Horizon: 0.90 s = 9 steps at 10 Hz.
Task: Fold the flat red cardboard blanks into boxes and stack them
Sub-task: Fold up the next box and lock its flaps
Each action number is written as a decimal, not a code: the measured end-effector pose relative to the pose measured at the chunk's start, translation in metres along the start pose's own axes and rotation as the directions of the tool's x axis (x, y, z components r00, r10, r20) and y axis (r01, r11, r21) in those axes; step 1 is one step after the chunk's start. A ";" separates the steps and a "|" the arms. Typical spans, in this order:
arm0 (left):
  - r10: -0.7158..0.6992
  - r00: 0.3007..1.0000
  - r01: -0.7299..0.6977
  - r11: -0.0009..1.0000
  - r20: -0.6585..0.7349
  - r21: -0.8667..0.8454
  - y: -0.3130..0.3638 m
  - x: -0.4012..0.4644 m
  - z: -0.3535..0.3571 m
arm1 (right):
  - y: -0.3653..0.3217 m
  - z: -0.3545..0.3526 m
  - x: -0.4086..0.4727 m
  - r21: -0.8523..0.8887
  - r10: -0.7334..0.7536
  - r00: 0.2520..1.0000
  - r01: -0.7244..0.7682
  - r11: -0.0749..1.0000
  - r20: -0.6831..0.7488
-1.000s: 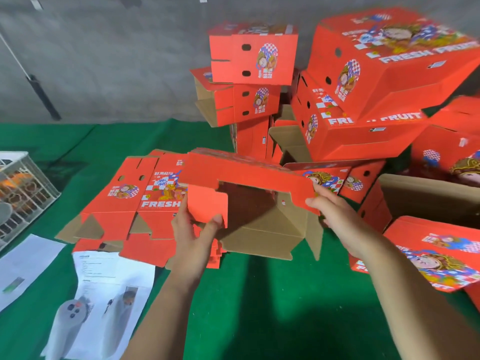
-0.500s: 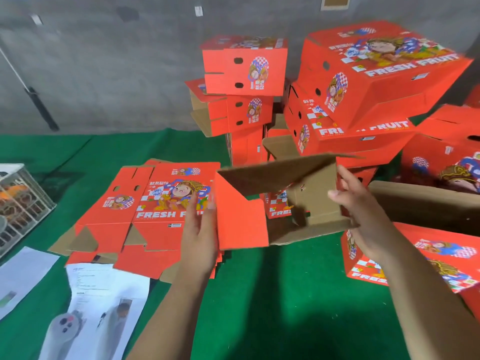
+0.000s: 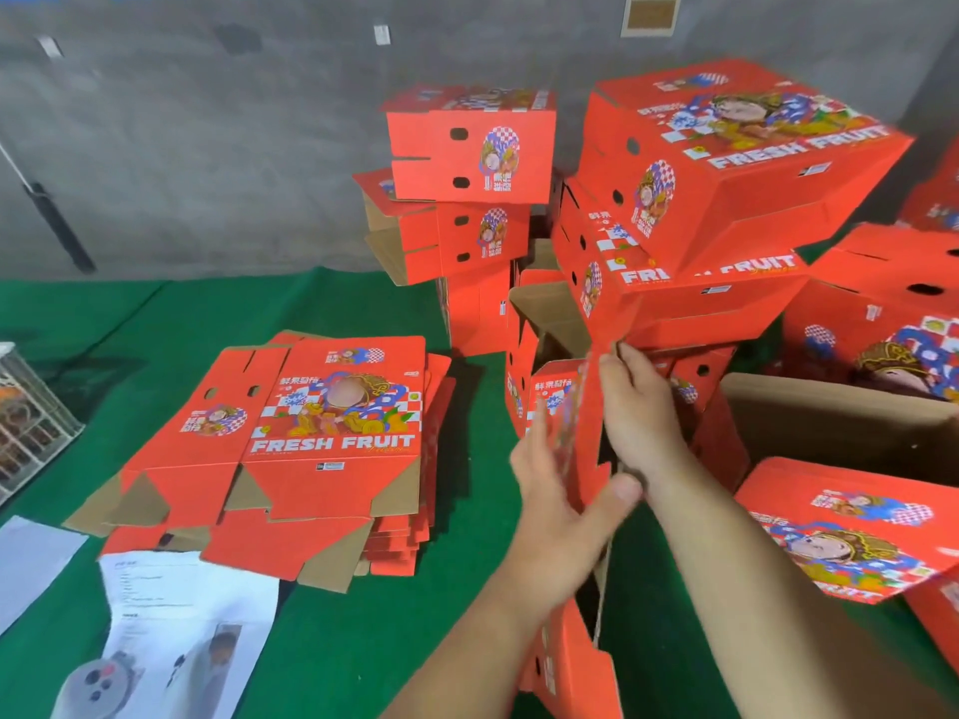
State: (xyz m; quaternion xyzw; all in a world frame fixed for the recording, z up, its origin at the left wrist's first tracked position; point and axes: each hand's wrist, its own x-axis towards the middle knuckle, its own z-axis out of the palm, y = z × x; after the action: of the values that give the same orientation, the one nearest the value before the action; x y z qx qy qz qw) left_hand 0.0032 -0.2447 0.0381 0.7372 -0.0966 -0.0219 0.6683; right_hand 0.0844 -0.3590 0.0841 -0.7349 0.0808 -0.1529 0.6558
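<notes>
A red cardboard blank (image 3: 589, 438) stands nearly edge-on between my hands, its lower part reaching down towards the bottom of the view. My left hand (image 3: 560, 505) grips its near side, fingers flat on the printed face and thumb hooked round the edge. My right hand (image 3: 638, 407) holds the far side, fingers curled over the top edge. A pile of flat red blanks (image 3: 311, 448) lies on the green table (image 3: 363, 640) to the left. Folded red boxes (image 3: 716, 179) are stacked behind, some leaning.
More folded boxes (image 3: 472, 147) stand against the grey wall. An open brown carton (image 3: 830, 422) and a red box (image 3: 851, 526) sit at the right. Printed paper sheets (image 3: 176, 630) lie at the front left, a white wire crate (image 3: 26, 412) at the left edge.
The half-opened blank has been turned from lying open and horizontal to standing nearly edge-on. Both hands came closer together on it, and the view shifted to the right.
</notes>
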 end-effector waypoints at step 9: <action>-0.215 0.948 0.129 0.934 -0.235 -0.333 0.007 0.035 -0.054 | 0.009 0.010 -0.082 -0.070 0.262 0.823 -0.264 0.962 0.503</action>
State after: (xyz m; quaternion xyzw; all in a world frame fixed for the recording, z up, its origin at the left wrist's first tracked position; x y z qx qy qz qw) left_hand 0.0459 -0.1983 0.0539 0.6234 0.0647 0.0041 0.7792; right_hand 0.0114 -0.3241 0.0644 -0.7300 0.0055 0.1377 0.6694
